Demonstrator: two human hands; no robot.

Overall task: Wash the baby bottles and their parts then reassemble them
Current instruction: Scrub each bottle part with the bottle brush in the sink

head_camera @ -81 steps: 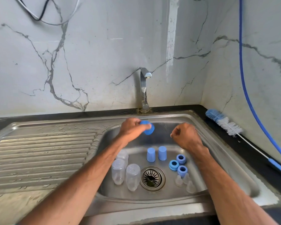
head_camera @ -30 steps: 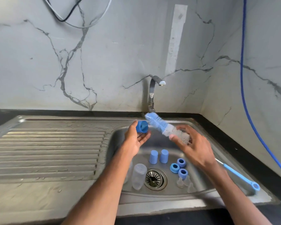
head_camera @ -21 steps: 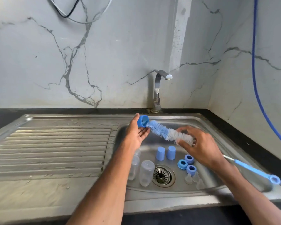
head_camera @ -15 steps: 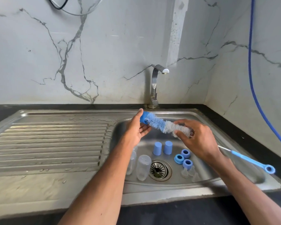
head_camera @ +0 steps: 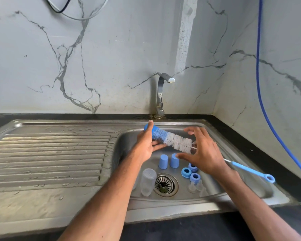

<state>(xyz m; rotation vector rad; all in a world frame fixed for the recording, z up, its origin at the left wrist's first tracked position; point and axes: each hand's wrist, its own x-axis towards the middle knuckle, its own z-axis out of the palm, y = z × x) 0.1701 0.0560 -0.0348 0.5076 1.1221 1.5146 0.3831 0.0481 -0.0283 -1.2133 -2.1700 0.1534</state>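
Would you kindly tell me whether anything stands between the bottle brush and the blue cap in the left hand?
Nothing visible does. The bottle brush, held by the right hand, has its blue tip at the blue cap gripped by the left hand. The other parts stand lower, on the floor of the sink.

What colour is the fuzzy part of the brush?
The brush is blue at the tip and white nearer the handle; the head view shows it best.
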